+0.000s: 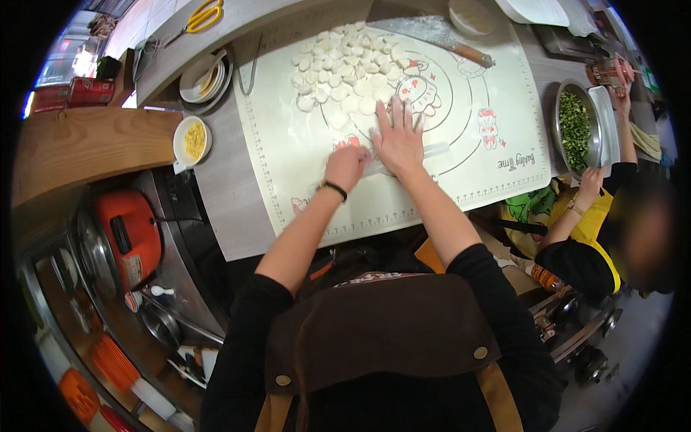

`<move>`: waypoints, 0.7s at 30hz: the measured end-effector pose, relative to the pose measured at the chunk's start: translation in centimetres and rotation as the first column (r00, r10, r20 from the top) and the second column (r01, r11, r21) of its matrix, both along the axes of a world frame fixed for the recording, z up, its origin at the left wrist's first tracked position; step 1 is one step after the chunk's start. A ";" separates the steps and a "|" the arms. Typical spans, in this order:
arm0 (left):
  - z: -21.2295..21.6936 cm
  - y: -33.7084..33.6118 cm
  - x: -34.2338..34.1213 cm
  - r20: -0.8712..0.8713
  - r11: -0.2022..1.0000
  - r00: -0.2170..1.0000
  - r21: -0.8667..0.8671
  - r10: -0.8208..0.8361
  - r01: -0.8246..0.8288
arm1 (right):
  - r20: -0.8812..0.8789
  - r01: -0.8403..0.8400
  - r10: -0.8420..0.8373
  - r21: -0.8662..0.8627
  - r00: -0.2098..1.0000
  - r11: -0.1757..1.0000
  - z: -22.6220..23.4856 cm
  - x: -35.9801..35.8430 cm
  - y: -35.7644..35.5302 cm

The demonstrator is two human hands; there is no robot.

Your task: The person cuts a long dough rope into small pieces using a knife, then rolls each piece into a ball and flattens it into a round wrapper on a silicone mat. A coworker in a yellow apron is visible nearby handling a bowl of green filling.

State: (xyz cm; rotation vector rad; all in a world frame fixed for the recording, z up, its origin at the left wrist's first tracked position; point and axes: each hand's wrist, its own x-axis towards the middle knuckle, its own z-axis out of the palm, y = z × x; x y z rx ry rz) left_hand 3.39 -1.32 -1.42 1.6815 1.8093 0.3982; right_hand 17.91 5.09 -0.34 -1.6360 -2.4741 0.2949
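A pale, translucent rolling pin lies slantwise on a white baking mat with printed circles and cartoon figures. My right hand is laid over the pin, its fingers stretched out and pointing away from me. Just left of it, my left hand is closed by the pin, fingertips pinched together. Whatever those fingertips hold is hidden. Beyond both hands, many small floured dough pieces are spread on the mat, with a few flatter rounds at the near edge of the group.
A wide-bladed knife and a bowl sit at the mat's far edge. To the left stands a cup of yellow bits. At right, a co-worker's hand is beside a metal bowl of chopped greens.
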 end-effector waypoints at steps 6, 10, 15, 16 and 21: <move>0.0 -2.5 -0.9 0.065 0.979 0.977 0.013 0.201 -0.202 | 0.104 -0.132 0.139 -0.076 0.985 0.988 -0.3 4.3 -7.9; 1.0 -4.1 1.0 0.114 0.956 0.950 -0.014 0.292 -0.293 | 0.087 -0.111 0.113 -0.024 0.990 0.994 0.3 2.0 -4.1; 1.1 1.4 -0.4 -0.165 0.998 0.984 -0.009 -0.065 0.064 | -0.055 -0.139 0.140 0.024 0.989 0.990 -0.1 -0.9 0.2; 0.7 1.5 -0.9 -0.136 0.994 0.985 -0.034 -0.108 0.105 | -0.078 -0.135 0.137 0.025 0.987 0.990 -0.6 0.2 -1.8; 1.1 -2.7 0.5 0.031 0.981 0.982 0.036 0.189 -0.190 | 0.132 -0.117 0.115 0.004 0.985 0.993 -0.4 4.4 -8.3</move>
